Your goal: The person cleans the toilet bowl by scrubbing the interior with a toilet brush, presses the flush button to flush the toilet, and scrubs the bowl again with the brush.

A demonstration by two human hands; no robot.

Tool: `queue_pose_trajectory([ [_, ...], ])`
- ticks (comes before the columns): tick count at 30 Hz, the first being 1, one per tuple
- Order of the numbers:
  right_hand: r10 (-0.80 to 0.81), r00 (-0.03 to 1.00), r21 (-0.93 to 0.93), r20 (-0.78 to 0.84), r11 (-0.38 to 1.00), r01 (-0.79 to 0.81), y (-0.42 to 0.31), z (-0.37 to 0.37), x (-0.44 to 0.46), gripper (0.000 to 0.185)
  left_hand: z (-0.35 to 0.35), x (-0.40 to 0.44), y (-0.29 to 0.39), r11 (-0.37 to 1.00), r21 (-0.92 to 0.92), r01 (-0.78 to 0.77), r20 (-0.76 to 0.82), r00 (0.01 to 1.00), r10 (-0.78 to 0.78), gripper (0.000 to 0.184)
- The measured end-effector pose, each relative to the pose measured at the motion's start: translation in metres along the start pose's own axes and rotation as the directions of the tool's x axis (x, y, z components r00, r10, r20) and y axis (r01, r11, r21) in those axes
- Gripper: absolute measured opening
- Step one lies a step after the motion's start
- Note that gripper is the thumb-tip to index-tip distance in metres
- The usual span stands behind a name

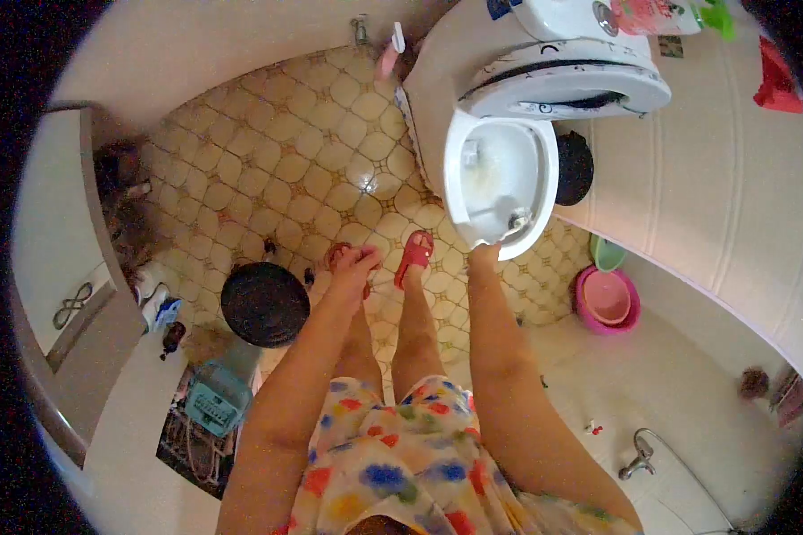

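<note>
My right hand (484, 252) is at the front rim of the white toilet bowl (456, 165), its fingers closed and partly hidden. A small grey-white thing (519, 219) shows inside the bowl just beyond that hand; I cannot make out its kind or whether the hand holds it. Above the bowl, the patterned toilet lid and seat (562, 87) stand raised. My left hand (357, 261) hangs over one of the red sandals (415, 254) on my feet, fingers loosely apart, with nothing visible in it.
A black round bin (265, 304) stands left of my legs, near a teal basket (217, 399). Right of the toilet are another black bin (574, 168) and a pink basin (608, 299). A pink bottle (656, 16) lies atop the tank. A tap (638, 459) is at lower right.
</note>
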State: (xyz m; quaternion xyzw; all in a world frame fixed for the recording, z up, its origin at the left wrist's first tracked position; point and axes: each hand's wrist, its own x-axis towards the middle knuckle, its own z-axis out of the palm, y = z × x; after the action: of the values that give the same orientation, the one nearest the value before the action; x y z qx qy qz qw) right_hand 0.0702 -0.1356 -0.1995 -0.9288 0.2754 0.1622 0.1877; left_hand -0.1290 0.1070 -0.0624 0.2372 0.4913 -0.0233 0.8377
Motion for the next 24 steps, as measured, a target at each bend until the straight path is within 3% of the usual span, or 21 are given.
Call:
queue_pose_trajectory([
  [3, 0.098, 0.994, 0.068, -0.052, 0.993, -0.094, -0.015, 0.009, -0.003, 0.037, 0.019, 0.008, 0.016, 0.997, 0.077, 0.021, 0.015, 1.0, -0.023, 0.021],
  [4, 0.042, 0.996, 0.073, -0.079, 0.997, -0.037, -0.015, 0.013, 0.005, 0.037, 0.026, 0.011, 0.02, 0.995, 0.1, 0.025, 0.014, 1.0, -0.027, 0.022],
  [5, -0.276, 0.926, -0.02, -0.258, 0.96, 0.28, 0.008, 0.034, 0.034, 0.039, 0.032, 0.017, 0.023, 0.993, 0.114, 0.015, 0.015, 1.0, -0.017, 0.021],
  [7, -0.114, 0.983, 0.018, -0.141, 0.993, 0.118, -0.029, 0.024, 0.04, 0.039, 0.047, 0.025, 0.031, 0.992, 0.128, 0.006, 0.055, 0.998, -0.013, 0.02],
  [10, -0.073, 0.996, 0.059, -0.049, 0.995, 0.076, -0.042, 0.017, 0.046, 0.039, 0.066, 0.032, 0.037, 0.994, 0.112, 0.011, 0.143, 0.989, -0.027, 0.019],
  [15, -0.227, 0.972, 0.382, -0.061, 0.895, 0.233, 0.05, 0.031, 0.045, 0.039, 0.083, 0.055, 0.014, 0.99, 0.13, -0.055, 0.213, 0.977, 0.027, 0.018],
  [17, -0.315, 0.948, 0.464, -0.054, 0.832, 0.303, 0.094, 0.05, 0.076, 0.039, 0.085, 0.072, -0.016, 0.984, 0.17, 0.058, 0.178, 0.98, -0.088, 0.019],
  [18, -0.381, 0.924, 0.452, -0.032, 0.819, 0.354, 0.107, 0.059, 0.099, 0.039, 0.086, 0.079, -0.025, 0.976, 0.189, 0.111, 0.156, 0.978, -0.141, 0.02],
  [20, -0.566, 0.823, 0.304, 0.056, 0.795, 0.525, 0.111, 0.078, 0.144, 0.037, 0.098, 0.075, -0.025, 0.964, 0.261, 0.054, 0.231, 0.966, -0.117, 0.017],
  [22, -0.247, 0.969, 0.249, -0.016, 0.937, 0.243, -0.019, 0.006, 0.044, 0.037, 0.112, 0.074, -0.033, 0.958, 0.287, -0.029, 0.288, 0.956, -0.057, 0.017],
  [24, -0.136, 0.991, 0.325, -0.002, 0.937, 0.129, -0.051, -0.016, 0.011, 0.039, 0.124, 0.081, -0.052, 0.953, 0.271, -0.134, 0.329, 0.944, 0.039, 0.021],
])
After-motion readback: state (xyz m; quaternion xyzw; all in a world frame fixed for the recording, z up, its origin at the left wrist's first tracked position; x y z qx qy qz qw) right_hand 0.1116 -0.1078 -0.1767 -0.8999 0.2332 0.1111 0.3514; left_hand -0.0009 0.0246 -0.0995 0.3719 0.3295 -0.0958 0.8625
